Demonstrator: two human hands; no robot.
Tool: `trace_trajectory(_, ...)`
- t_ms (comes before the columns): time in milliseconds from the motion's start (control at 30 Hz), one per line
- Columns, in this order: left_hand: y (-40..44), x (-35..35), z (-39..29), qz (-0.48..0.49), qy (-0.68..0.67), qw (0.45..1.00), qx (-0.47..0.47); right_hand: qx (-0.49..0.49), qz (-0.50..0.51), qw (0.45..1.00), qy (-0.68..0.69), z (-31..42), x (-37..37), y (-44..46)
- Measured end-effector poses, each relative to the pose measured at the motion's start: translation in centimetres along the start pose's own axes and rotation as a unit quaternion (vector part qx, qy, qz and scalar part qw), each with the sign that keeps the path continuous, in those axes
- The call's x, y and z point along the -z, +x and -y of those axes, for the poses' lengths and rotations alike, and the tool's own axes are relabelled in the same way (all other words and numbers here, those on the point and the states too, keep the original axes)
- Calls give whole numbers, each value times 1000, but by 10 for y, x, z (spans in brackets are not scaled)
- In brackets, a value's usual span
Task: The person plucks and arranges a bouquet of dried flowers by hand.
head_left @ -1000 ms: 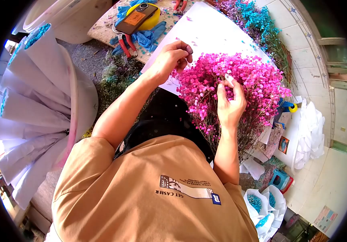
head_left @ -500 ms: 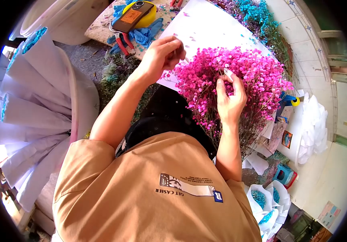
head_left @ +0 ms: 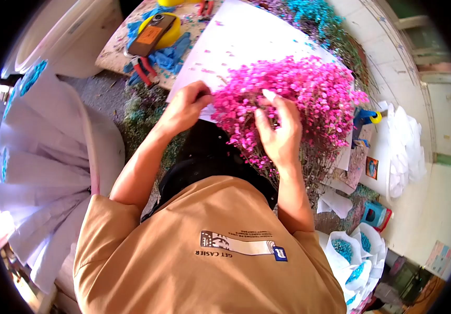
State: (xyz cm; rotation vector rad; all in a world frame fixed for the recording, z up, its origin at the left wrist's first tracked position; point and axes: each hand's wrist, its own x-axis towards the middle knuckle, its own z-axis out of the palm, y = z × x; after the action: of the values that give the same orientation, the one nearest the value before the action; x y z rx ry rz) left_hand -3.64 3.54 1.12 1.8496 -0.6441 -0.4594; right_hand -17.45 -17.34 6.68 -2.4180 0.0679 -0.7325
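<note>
A big bunch of bright pink dried flowers [head_left: 309, 86] with thin stems lies in front of me, partly over a white paper sheet [head_left: 236, 39]. My left hand [head_left: 186, 107] is at the bunch's left edge with its fingers curled together; whatever they hold, if anything, is hidden. Over the middle of the blossoms is my right hand [head_left: 280, 131], thumb and forefinger apart. Something white covers the tip of its forefinger. Pink petals lie scattered on the paper.
Red-handled pruning shears [head_left: 144, 70], a phone [head_left: 153, 35] and blue gloves [head_left: 176, 55] lie at the upper left. A tub [head_left: 102, 141] holds white-wrapped bundles on the left. More wrapped blue flowers [head_left: 342, 249] stand lower right. Purple and blue flowers [head_left: 317, 15] line the paper's far edge.
My left hand has moved down and left, to the bunch's edge. My right hand has shifted left and down, and its thumb and forefinger have parted. The view has shifted slightly.
</note>
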Motion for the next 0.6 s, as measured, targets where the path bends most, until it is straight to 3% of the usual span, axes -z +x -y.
trace_trajectory(133,-21,19,-6,-41,-96,994,32,14,62,995,74,32,39,-2)
trace_trajectory(200,-38,50,-33,176,-58,975,122,-39,52,986,155,36,68,-11)
trace_trajectory(233,-44,53,-29,241,-33,962,122,-67,23,977,199,35,83,-15)
trace_trajectory(267,-51,51,-24,276,18,959,65,-92,-75,934,337,19,93,-24)
trace_trajectory(300,-54,47,-14,305,73,949,6,-176,-154,932,278,11,116,-13)
trace_trajectory(333,-56,39,7,308,76,948,-19,-111,-212,956,168,-21,134,-3)
trace_trajectory(367,-55,32,10,308,79,948,-18,-150,-252,952,84,-44,151,8)
trace_trajectory(400,-49,21,8,295,-32,951,90,-183,-272,939,104,-85,162,14)
trace_trajectory(433,-41,8,6,275,-144,931,193,-252,-241,922,170,-134,178,12)
trace_trajectory(500,-30,-6,-14,269,-259,911,177,-377,-138,903,152,-234,175,-5)
trace_trajectory(533,-24,-18,-20,251,-290,908,166,-432,-57,884,170,-241,171,-6)
trace_trajectory(567,-18,-28,-25,229,-321,905,159,-408,10,861,302,-227,155,-9)
trace_trajectory(600,-13,-37,-33,219,-344,902,140,-404,28,874,268,-199,143,-5)
